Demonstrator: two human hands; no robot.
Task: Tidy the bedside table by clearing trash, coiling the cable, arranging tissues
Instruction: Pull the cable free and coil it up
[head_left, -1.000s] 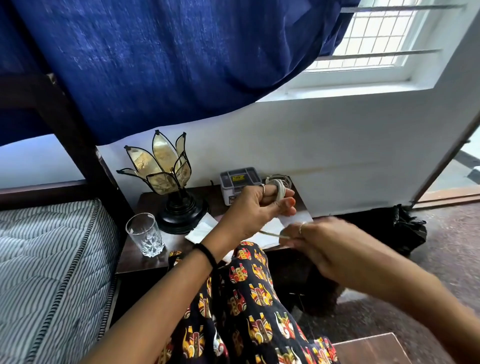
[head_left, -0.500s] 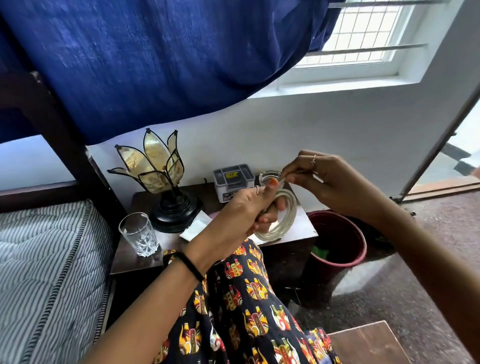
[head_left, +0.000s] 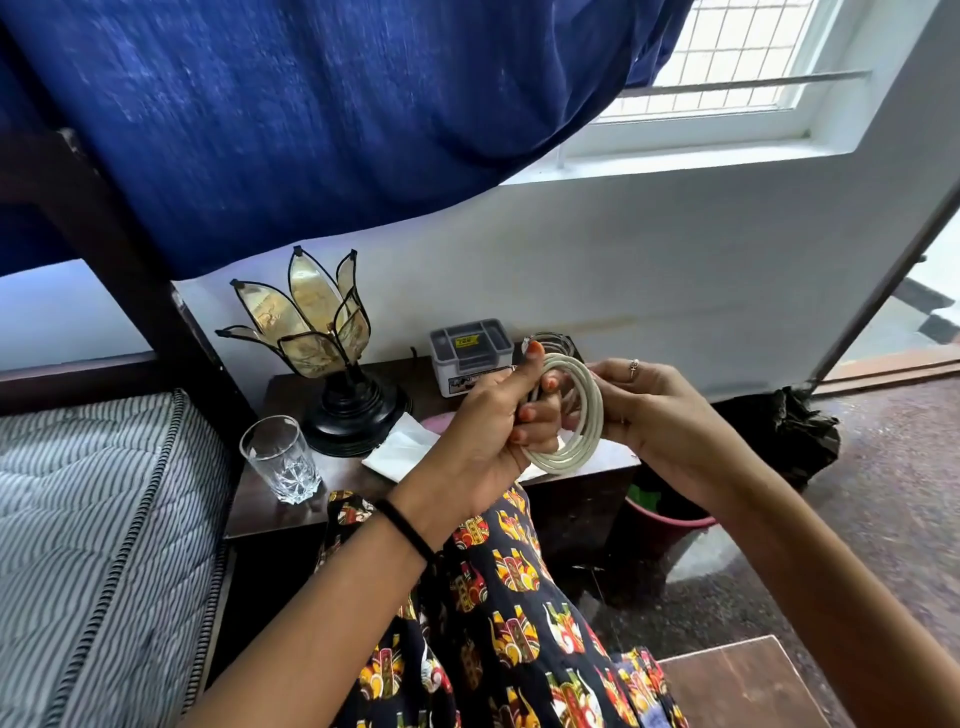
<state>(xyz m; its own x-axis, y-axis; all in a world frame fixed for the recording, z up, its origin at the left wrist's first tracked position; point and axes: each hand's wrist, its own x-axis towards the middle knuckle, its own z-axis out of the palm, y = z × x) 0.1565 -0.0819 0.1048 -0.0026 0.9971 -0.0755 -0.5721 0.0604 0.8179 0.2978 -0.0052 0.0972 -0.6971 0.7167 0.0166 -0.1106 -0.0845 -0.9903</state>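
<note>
A white cable (head_left: 579, 447) hangs in a round coil of several loops above the front right of the dark wooden bedside table (head_left: 270, 506). My left hand (head_left: 488, 426) grips the coil's left side, thumb up. My right hand (head_left: 649, 415) holds the coil's right side, with its fingers behind the loops. White tissues (head_left: 400, 447) lie flat on the table under my left hand, partly hidden by it.
A petal-shaped lamp (head_left: 317, 353) on a black base, a clear glass (head_left: 280, 460), a grey box (head_left: 470, 356) and a dark cable coil (head_left: 553, 343) stand on the table. A red bin (head_left: 670, 512) and black bag (head_left: 800, 431) sit right; a striped mattress (head_left: 93, 545) lies left.
My right hand came up from below the table edge, wound the cable round, and now rests against the coil's right side. The coil has grown into full loops.
</note>
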